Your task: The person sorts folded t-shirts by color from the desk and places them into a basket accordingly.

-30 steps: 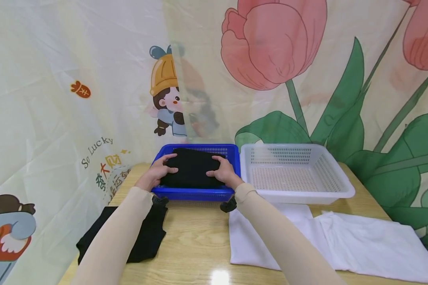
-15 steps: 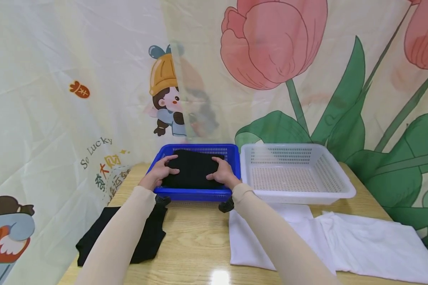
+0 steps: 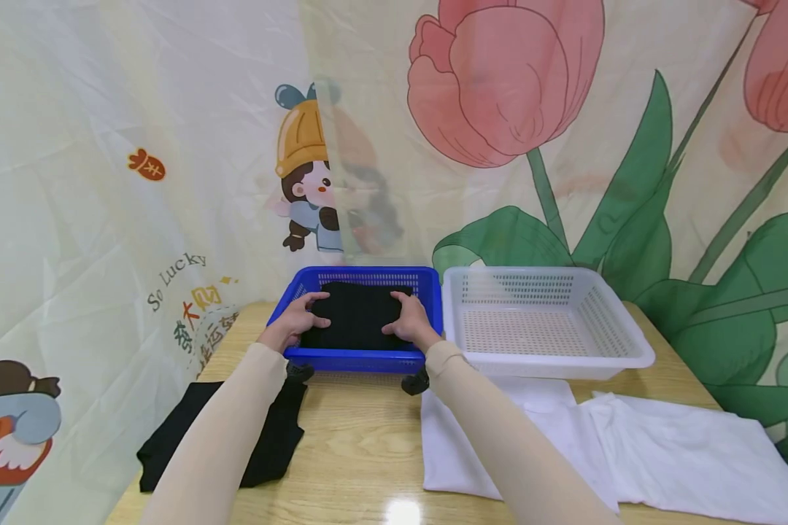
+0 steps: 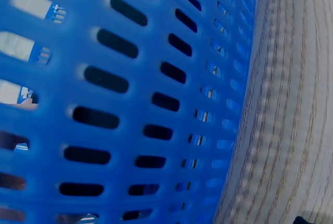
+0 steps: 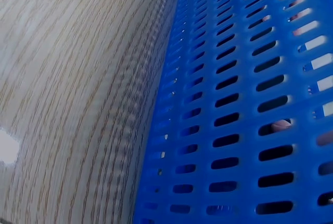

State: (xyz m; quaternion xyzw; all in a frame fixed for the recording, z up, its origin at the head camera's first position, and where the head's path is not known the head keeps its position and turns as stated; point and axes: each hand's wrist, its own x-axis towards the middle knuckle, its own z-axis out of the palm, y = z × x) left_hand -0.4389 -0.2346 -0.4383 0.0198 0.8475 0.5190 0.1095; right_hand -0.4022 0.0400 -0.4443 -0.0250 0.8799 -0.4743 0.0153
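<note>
A folded black garment [image 3: 357,317] lies inside the blue plastic basket [image 3: 361,359]. My left hand [image 3: 295,321] holds its left edge, thumb on top and fingers along the side. At the opposite edge my right hand [image 3: 410,319] grips it the same way. Both wrists pass over the basket's front rim. In the left wrist view the slotted blue basket wall [image 4: 122,68] fills most of the picture, with dark cloth behind the slots. A bit of a finger [image 5: 281,125] shows through the wall in the right wrist view. The undersides of both hands are hidden.
A white plastic basket [image 3: 538,359] stands right beside the blue one. Another black garment [image 3: 272,445] lies on the wooden table [image 3: 361,445] at the front left. Folded white cloth [image 3: 689,452] lies at the front right. A printed curtain [image 3: 190,109] hangs behind.
The black garment has sunk slightly lower and flatter in the blue basket, with both hands moving down along with it. The baskets and other cloths have stayed put.
</note>
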